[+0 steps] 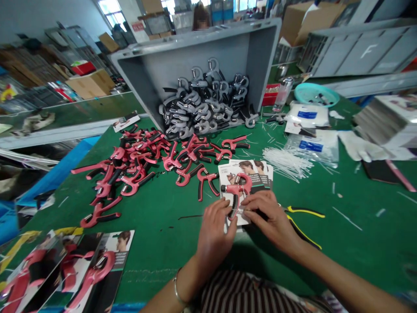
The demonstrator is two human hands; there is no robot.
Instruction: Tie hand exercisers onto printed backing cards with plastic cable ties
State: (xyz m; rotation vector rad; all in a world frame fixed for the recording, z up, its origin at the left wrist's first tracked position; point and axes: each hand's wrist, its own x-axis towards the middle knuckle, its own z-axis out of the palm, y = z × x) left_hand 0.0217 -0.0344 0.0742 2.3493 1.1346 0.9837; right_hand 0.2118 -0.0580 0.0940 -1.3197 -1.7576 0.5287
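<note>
A pink and black hand gripper [236,191] lies on a printed backing card [228,174] at the front middle of the green table [163,226]. My left hand [213,230] pinches the card's lower left edge beside the gripper's black handle. My right hand [265,215] rests on the card's lower right, fingers pressing near the handle where a thin white tie seems to sit. More cards are stacked underneath and behind.
A pile of pink hand grippers [137,161] spreads to the left. A tipped grey crate [195,52] spills grey grippers [202,108]. White cable ties [286,161], plastic bags [312,143], yellow-handled pliers [302,221] lie right. Finished carded grippers [81,269] sit front left.
</note>
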